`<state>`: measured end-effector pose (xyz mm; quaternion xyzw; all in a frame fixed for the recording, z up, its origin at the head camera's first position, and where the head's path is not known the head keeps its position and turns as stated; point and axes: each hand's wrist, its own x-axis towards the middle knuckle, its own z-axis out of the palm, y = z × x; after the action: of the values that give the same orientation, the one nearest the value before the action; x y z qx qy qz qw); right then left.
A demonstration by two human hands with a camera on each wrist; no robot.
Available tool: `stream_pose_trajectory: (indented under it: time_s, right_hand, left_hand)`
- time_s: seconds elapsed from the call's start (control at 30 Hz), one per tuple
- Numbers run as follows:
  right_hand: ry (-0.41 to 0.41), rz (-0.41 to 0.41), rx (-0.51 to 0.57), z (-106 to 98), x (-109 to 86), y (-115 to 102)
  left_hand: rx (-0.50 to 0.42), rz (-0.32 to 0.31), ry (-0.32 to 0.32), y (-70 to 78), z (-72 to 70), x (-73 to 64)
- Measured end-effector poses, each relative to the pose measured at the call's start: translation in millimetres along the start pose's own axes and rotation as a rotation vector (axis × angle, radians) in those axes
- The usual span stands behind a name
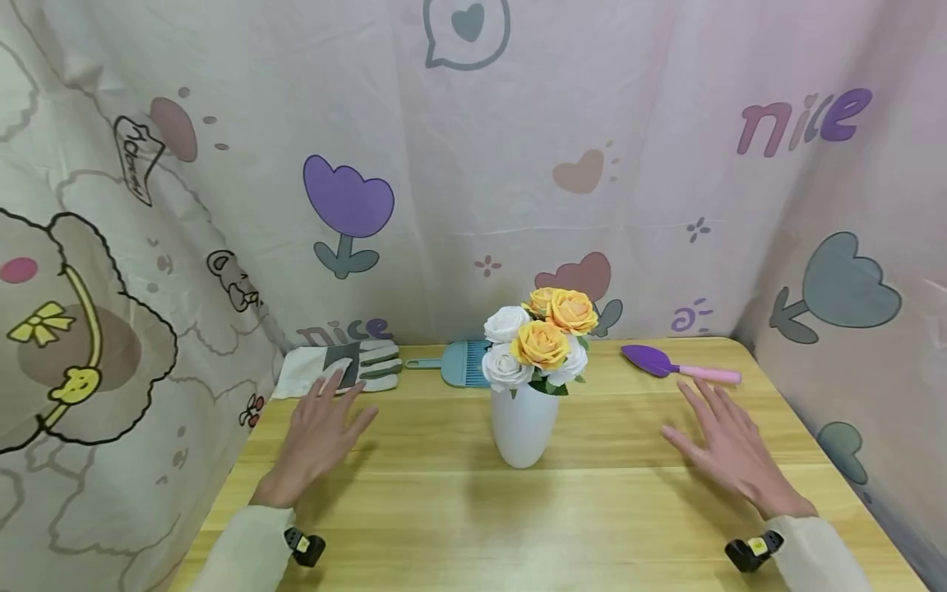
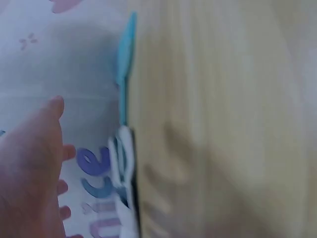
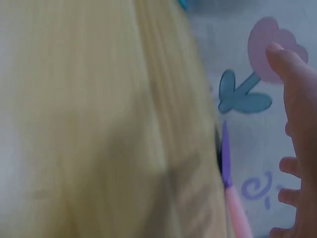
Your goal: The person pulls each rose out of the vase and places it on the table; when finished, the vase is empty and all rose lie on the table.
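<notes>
My left hand (image 1: 316,436) hovers over the left side of the table, fingers spread and holding nothing, just in front of a pair of grey and white work gloves (image 1: 342,367). On the other side my right hand (image 1: 728,444) is also spread and holds nothing. Closest to it lies a trowel with a purple blade (image 1: 648,360) and a pink handle (image 1: 709,375). Between the hands stands an upright white vase (image 1: 524,427) with yellow roses (image 1: 542,344) and white roses (image 1: 506,367). Partly hidden behind the flowers is a blue comb-toothed tool (image 1: 462,364).
The wooden table (image 1: 444,526) has a light grain, and its back edge meets a printed curtain (image 1: 459,164). More curtain hangs along the left and right sides. The gloves, blue tool and trowel lie along the back edge.
</notes>
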<state>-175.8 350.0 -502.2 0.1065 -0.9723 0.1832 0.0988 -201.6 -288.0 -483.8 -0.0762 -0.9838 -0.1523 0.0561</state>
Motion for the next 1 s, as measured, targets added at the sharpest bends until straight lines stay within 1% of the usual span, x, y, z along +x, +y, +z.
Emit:
stream_pose_trajectory:
  time_s: [0.13,0.3,0.43,0.53,0.57,0.7,0.83,1.0]
  right_hand:
    - [0.019,-0.052,0.05,-5,9.9,-17]
    - [0.025,-0.096,0.103,-9,24.7,-39]
    - [0.009,-0.13,0.175,-7,36.3,-53]
    - [-0.007,-0.16,0.234,-5,43.6,-64]
    - [-0.009,-0.17,0.25,-4,45.9,-67]
    - [-0.029,-0.197,0.299,-1,53.6,-83]
    - [-0.043,-0.225,0.345,2,59.2,-100]
    - [-0.073,-0.264,0.463,10,64.2,-120]
  left_hand:
    - [-0.021,0.073,0.021,16.3,-6.5,13.6]
    - [-0.063,0.186,0.071,43.2,-13.9,27.0]
    - [-0.133,0.304,0.104,67.8,-20.7,34.7]
    - [-0.193,0.387,0.108,85.5,-25.7,40.0]
    - [-0.213,0.409,0.109,91.4,-27.6,41.6]
    - [-0.274,0.466,0.11,111.7,-35.6,47.3]
    - [-0.337,0.522,0.116,130.3,-44.7,50.1]
    - [-0.434,0.627,0.16,148.3,-51.7,51.8]
